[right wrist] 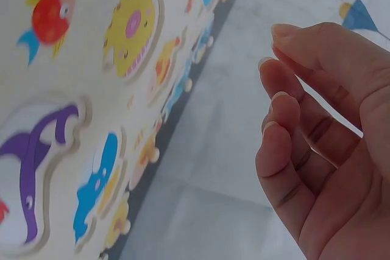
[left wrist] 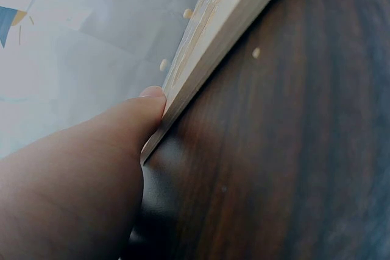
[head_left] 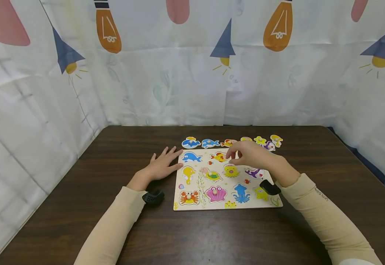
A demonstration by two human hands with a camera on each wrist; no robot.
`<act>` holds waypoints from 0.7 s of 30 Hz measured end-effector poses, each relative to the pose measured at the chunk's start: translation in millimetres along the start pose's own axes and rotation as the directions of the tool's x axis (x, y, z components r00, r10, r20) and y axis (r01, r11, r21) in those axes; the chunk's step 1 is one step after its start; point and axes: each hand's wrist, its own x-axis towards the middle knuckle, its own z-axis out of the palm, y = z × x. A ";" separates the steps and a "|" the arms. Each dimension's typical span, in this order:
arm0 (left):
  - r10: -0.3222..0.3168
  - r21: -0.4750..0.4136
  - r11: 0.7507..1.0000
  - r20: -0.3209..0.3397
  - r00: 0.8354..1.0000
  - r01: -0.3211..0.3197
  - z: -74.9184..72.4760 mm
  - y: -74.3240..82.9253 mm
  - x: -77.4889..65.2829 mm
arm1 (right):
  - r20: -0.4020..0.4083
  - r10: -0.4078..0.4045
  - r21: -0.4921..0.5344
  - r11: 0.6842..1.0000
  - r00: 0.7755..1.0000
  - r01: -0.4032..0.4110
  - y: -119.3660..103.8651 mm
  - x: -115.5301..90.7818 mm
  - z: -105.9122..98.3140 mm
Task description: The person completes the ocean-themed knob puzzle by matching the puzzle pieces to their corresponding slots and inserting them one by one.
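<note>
A pale wooden peg puzzle board (head_left: 195,184) with sea-animal pictures lies on the table. My left hand (head_left: 159,165) rests at its upper left side, fingers spread; in the left wrist view the thumb (left wrist: 149,111) touches the board's edge. Over the board's upper right, near the printed red fish and the yellow octopus (head_left: 231,170), hovers my right hand (head_left: 253,154). Its fingers bend loosely toward the thumb, and the right wrist view shows nothing between them. A crab piece (head_left: 193,198) and a pink shell piece (head_left: 216,197), both knobbed, sit on the board.
Along the board's far edge lies a row of loose knobbed pieces, among them a blue whale (head_left: 209,144), a yellow star (head_left: 260,141) and a yellow seahorse (head_left: 276,140). The right hand partly covers this row. A patterned curtain (head_left: 192,84) hangs behind the brown table (head_left: 112,154).
</note>
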 end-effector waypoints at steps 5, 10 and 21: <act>-0.002 -0.002 1.000 0.002 1.000 0.002 0.6 -0.7 -0.1 | -0.042 0.049 -0.004 0.999 0.998 -0.049 9.3 -12.1 -10.7; 0.000 0.003 1.000 -0.002 1.000 0.000 0.8 -1.2 -0.5 | -0.068 0.122 -0.010 0.992 0.990 -0.122 17.9 -22.9 -18.8; 0.002 0.005 1.000 -0.004 1.000 -0.002 1.2 -1.6 0.6 | -0.084 0.215 0.005 0.976 0.973 -0.216 42.0 -45.2 -27.9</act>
